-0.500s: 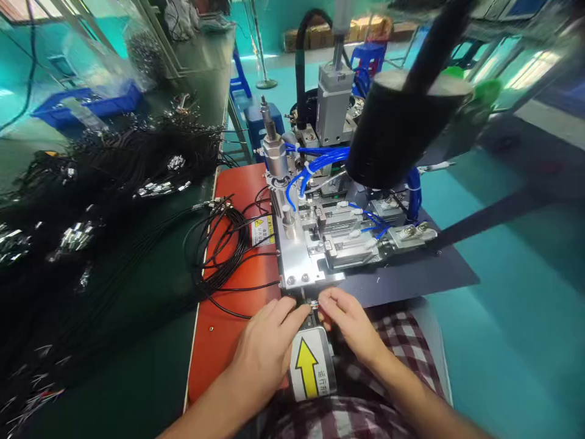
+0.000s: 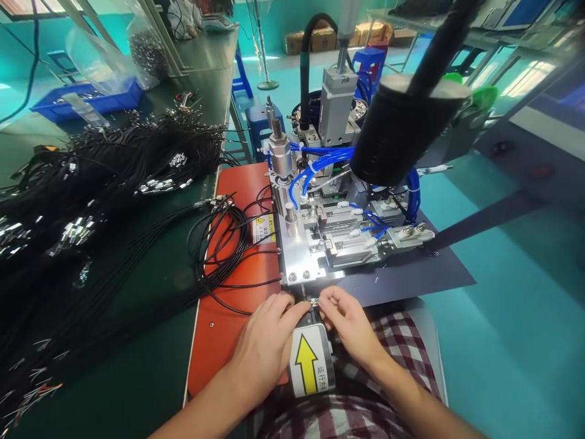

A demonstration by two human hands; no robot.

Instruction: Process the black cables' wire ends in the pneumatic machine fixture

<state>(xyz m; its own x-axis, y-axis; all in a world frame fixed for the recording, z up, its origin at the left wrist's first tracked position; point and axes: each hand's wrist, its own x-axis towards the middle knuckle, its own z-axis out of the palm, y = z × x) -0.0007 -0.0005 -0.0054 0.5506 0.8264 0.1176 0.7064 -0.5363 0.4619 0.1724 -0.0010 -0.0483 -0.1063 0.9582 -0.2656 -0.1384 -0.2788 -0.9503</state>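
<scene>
My left hand (image 2: 267, 341) and my right hand (image 2: 350, 326) meet at the front edge of a small metal machine (image 2: 320, 244). Both pinch a tiny silver connector (image 2: 314, 301) on the end of a thin black cable, just in front of the machine's base plate. Below the hands sits a black block with a yellow arrow label (image 2: 308, 363). The left hand rests on an orange plate (image 2: 233, 286). Loose black cables (image 2: 223, 244) loop over that plate to the left of the machine.
A large heap of black cables with silver ends (image 2: 91, 201) covers the green bench on the left. A blue bin (image 2: 86, 100) and a clear bag stand at the back. A black cylinder (image 2: 402, 131) looms over the machine. Blue air hoses (image 2: 320, 161) run across it.
The view has shifted slightly. Both hands stay pinched at the connector in almost the same place.
</scene>
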